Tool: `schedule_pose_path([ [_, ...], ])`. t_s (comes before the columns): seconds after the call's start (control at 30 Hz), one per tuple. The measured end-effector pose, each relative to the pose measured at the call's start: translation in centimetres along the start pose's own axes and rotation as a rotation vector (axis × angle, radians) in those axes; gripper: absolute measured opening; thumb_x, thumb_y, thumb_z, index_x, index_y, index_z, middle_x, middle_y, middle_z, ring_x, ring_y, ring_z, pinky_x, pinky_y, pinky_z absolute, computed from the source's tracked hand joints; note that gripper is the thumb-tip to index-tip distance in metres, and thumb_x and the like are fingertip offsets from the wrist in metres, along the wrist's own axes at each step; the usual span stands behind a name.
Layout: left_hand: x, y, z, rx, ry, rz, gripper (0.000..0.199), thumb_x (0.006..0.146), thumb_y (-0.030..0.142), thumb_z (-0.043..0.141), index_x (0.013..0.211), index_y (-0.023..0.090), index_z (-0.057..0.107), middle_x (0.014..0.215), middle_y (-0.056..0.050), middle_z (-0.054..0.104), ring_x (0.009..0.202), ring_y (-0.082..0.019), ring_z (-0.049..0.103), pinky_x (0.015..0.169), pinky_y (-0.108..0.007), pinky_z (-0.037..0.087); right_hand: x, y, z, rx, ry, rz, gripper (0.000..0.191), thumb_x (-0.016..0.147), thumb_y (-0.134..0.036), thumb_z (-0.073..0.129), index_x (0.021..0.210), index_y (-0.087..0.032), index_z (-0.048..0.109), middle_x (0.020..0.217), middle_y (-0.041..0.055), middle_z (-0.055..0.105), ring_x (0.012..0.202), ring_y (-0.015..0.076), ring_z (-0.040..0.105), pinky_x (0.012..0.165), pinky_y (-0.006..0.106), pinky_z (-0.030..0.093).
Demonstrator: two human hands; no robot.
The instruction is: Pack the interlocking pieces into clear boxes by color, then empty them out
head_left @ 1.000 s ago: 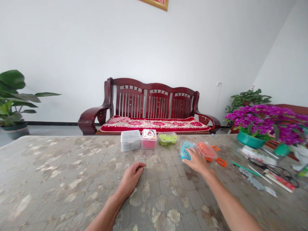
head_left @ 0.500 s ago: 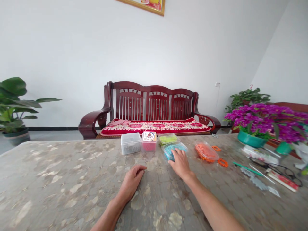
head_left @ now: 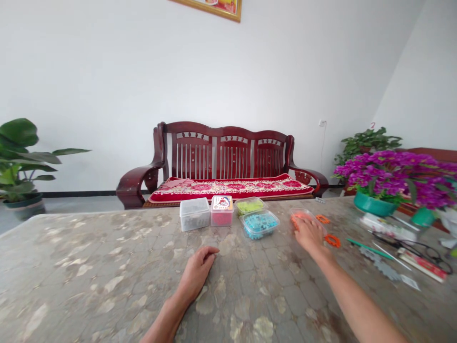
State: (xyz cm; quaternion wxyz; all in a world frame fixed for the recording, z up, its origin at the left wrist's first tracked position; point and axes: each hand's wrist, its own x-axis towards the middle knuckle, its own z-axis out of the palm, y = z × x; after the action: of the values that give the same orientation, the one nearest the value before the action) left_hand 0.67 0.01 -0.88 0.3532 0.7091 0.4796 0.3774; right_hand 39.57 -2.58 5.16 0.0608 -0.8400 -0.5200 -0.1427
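While the right hand (head_left: 310, 233) is reaching over the orange tub (head_left: 302, 213), its fingers are lying across the top; can't tell if they're gripping the rim or only resting, as the hand itself is hiding the near side. The tub is sitting flat on the bench (head_left: 107, 267), so the bench is likely carrying the weight and the hand is bearing little. Two orange rings (head_left: 332, 240) are lying loose just right of it.

Left hand (head_left: 198, 266) is resting on the bench, loosely curled, nothing visible in it, probably just idling.

Left of the orange tub, a gap, then the blue tub (head_left: 260, 224), with the green tub (head_left: 250, 206) sitting close behind it. Red box (head_left: 221, 216) and clear box (head_left: 194, 214) are continuing the row leftward; side by side near the far edge, they're presumably leaving the near area free for the arms.

Far right, a green pen (head_left: 369, 248) and a grey strip (head_left: 382, 266) are lying among clutter, with purple flowers (head_left: 385, 171) standing behind.

Bench top is showing a grey-brown floral pattern. Beyond, a dark red settee (head_left: 228, 130) is standing against a white wall (head_left: 250, 62); a potted plant (head_left: 19, 138) is filling the left side.
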Motion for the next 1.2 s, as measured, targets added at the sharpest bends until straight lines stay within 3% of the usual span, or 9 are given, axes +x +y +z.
schedule_pose_path([
  [0.13,0.0,0.2,0.0,0.001,0.008,-0.01,0.029,0.08,0.037,0.049,0.094,0.021,0.069,0.092,-0.003,0.073,0.092,-0.023,0.066,0.085,-0.032,0.048,0.4,2.1,0.5,-0.064,-0.019,-0.114,0.047,0.085,-0.009,0.04,0.124,-0.021,0.062,0.13,0.0121,0.06,0.128,0.0275,0.045,0.107,0.044,0.03],
  [0.27,0.0,-0.1,0.1,-0.006,0.009,0.001,0.029,0.081,0.036,0.049,0.095,0.021,0.069,0.094,-0.004,0.073,0.093,-0.023,0.066,0.086,-0.032,0.048,0.0,2.0,-0.5,-0.089,-0.007,-0.217,0.048,0.088,-0.008,0.033,0.125,-0.017,0.062,0.134,0.0127,0.057,0.132,0.0259,0.041,0.109,0.04,0.03],
  [0.5,0.1,-0.3,0.2,0.008,-0.006,0.007,0.029,0.082,0.035,0.048,0.096,0.021,0.069,0.095,-0.004,0.073,0.093,-0.023,0.065,0.087,-0.033,0.047,-2.9,-3.4,-3.9,-0.007,-0.085,-0.23,0.037,0.082,-0.011,0.045,0.108,-0.016,0.071,0.114,0.0167,0.066,0.105,0.0285,0.062,0.094,0.038,0.042],
  [0.6,0.1,-0.2,0.1,0.006,-0.016,0.012,0.029,0.083,0.036,0.048,0.097,0.021,0.068,0.096,-0.004,0.073,0.094,-0.023,0.065,0.088,-0.034,0.047,-3.1,-4.9,-4.8,0.206,-0.107,-0.256,0.036,0.084,-0.025,0.05,0.115,-0.02,0.067,0.111,0.011,0.069,0.1,0.0246,0.064,0.088,0.032,0.045],
  [0.67,0.0,-0.2,0.0,0.002,-0.013,0.011,0.029,0.083,0.036,0.048,0.097,0.02,0.068,0.095,-0.004,0.073,0.094,-0.023,0.065,0.088,-0.034,0.047,-2.7,-4.5,-4.9,0.361,-0.097,-0.244,0.038,0.087,-0.033,0.048,0.118,-0.021,0.065,0.11,0.0083,0.07,0.1,0.0223,0.065,0.086,0.03,0.046],
  [0.8,0.1,-0.3,0.1,0.01,-0.011,0.018,0.029,0.082,0.036,0.048,0.096,0.02,0.068,0.095,-0.004,0.073,0.094,-0.023,0.065,0.088,-0.034,0.047,-1.8,-0.8,-3.0,0.455,-0.032,-0.135,0.041,0.082,-0.034,0.053,0.118,-0.021,0.065,0.115,0.0082,0.069,0.103,0.0235,0.064,0.087,0.032,0.046],
  [0.97,0.3,-0.5,0.2,0.034,-0.015,0.034,0.029,0.083,0.035,0.047,0.097,0.02,0.068,0.094,-0.004,0.072,0.093,-0.023,0.065,0.087,-0.034,0.047,-2.2,3.0,0.8,0.472,0.064,-0.196,0.044,0.075,-0.041,0.062,0.113,-0.019,0.068,0.116,0.0112,0.067,0.111,0.0285,0.059,0.095,0.038,0.043],
  [1.07,0.2,-0.6,0.2,0.039,-0.017,0.039,0.029,0.083,0.035,0.047,0.097,0.02,0.068,0.094,-0.003,0.072,0.093,-0.023,0.065,0.087,-0.033,0.047,-2.8,2.8,1.9,0.432,0.154,-0.154,0.043,0.077,-0.043,0.059,0.111,-0.018,0.069,0.117,0.013,0.065,0.113,0.0295,0.056,0.099,0.042,0.04],
  [1.2,0.1,-0.3,0.1,0.045,-0.014,0.037,0.029,0.083,0.034,0.047,0.096,0.02,0.068,0.094,-0.003,0.072,0.092,-0.022,0.065,0.087,-0.033,0.047,-4.0,0.7,2.0,0.423,0.2,-0.171,0.04,0.082,-0.042,0.054,0.111,-0.018,0.068,0.113,0.0114,0.065,0.109,0.027,0.056,0.099,0.043,0.036],
])
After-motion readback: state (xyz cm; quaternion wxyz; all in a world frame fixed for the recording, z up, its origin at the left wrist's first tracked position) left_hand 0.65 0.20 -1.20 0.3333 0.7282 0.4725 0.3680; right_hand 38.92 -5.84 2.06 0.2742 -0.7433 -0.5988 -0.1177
